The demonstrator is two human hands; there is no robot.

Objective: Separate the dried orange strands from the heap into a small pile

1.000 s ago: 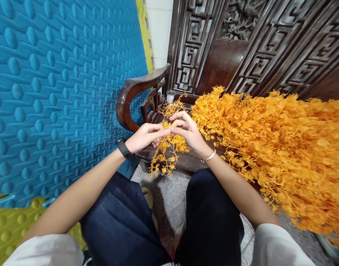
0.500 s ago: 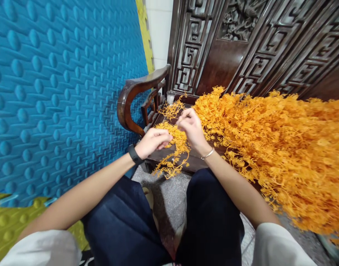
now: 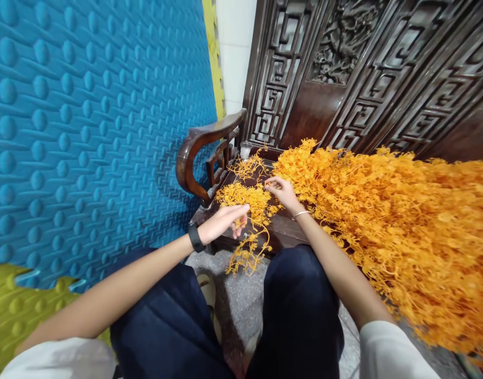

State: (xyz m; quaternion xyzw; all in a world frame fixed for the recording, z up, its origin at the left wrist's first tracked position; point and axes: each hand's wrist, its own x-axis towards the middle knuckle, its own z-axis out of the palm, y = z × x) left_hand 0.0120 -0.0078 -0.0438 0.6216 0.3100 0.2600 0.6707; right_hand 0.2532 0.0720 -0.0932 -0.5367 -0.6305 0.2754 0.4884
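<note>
My left hand [image 3: 226, 220], a dark band on its wrist, is over the front edge of a dark wooden bench seat [image 3: 288, 227]. Its upper fingers stretch out and the lower ones bend loosely beneath; I see nothing held. Just beyond it lies a small heap of yellow-orange artificial flower sprigs [image 3: 245, 196]. One sprig [image 3: 247, 255] droops over the seat's front edge below this hand. My right hand [image 3: 284, 192], with a thin bracelet, hovers to the right of the heap, fingers loosely bent and apart. Nothing clear shows at its fingertips.
A large pile of orange artificial sprigs [image 3: 403, 221] covers the bench to the right. Loose stems [image 3: 247, 167] and a small clear cup [image 3: 246, 150] are at the back left. A curved armrest [image 3: 189, 152] borders the seat, beside a blue foam mat [image 3: 87, 158]. Carved panels [image 3: 316, 113] rise behind.
The fingers of both hands have loosened from a more closed pose. My right hand has lowered slightly, away from my left. The whole view has shifted a little, with the bench lower in the picture.
</note>
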